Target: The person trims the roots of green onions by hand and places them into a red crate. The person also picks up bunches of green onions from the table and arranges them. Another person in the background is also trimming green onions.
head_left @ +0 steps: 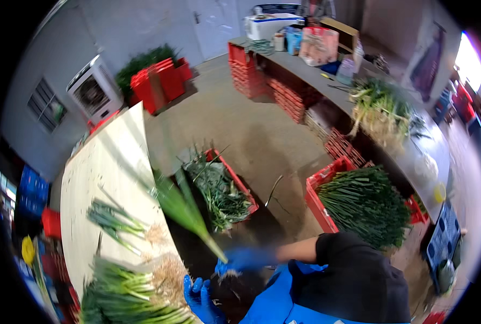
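My right hand (239, 259), in a blue glove and blurred by motion, grips a long green onion (186, 210) near its pale root end, with the leaves slanting up to the left. My left hand (200, 299), also gloved in blue, has its fingers apart beside the board's edge, next to a heap of green onions with hairy roots (121, 291). A few separate stalks (113, 221) lie above that heap on the pale wooden board (92, 167). Below and beyond the held onion is a red crate with loose leafy trimmings (216, 194).
To the right, a red crate of dark green onions (359, 205) stands by a long counter (428, 156) carrying another onion bunch (381, 108), bags and containers. Stacked red crates (246, 73) sit beneath it. Red bins (159, 86) and a white appliance (92, 86) stand along the back wall.
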`<state>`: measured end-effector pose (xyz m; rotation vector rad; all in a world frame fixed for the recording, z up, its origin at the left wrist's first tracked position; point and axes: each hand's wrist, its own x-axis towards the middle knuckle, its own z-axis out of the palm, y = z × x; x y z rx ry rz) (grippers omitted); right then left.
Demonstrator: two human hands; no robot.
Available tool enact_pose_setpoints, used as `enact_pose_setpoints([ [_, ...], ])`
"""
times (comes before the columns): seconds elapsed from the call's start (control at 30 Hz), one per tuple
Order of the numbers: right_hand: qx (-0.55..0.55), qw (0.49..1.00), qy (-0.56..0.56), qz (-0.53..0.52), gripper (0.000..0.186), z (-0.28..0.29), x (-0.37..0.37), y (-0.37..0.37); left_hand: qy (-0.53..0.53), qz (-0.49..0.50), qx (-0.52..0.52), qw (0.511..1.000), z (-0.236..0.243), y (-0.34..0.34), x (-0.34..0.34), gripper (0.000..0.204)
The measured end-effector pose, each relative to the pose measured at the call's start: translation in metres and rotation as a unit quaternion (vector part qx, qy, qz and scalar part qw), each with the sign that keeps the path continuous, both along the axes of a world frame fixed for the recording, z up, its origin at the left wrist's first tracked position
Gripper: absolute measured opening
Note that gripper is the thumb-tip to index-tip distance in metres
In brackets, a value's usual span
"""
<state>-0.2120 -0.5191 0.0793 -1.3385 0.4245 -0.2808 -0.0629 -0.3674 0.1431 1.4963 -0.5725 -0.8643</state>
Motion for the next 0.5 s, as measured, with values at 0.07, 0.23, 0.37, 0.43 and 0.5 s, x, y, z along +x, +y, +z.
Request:
enact_pose_setpoints([
  [0.07, 0.065, 0.982, 0.042, -0.174, 0.03, 0.043, -0.052, -0.027, -0.015, -0.034, 0.011, 0.999, -0.008, -0.01, -0.001, 0.048],
  [0.23, -0.141, 0.893, 0.049, -0.425, 0.024, 0.056, -0.207, -0.158, 0.063, 0.005, 0.035, 0.997, -0.022, -0.016, 0.002, 0.048],
  [0.37, -0.233, 0.757, 0.246, -0.558, 0.024, 0.106, -0.359, -0.24, 0.066, 0.098, 0.003, 0.993, -0.031, 0.036, 0.015, 0.041],
  [0.43, -0.343, 0.678, 0.377, -0.529, 0.023, 0.091, -0.43, -0.275, 0.058, 0.09, 0.027, 0.994, -0.05, 0.044, 0.021, 0.043],
  [0.5, -0.369, 0.683, 0.388, -0.497, 0.022, 0.068, -0.394, -0.29, 0.045, 0.117, 0.018, 0.992, -0.06, 0.048, 0.032, 0.045],
])
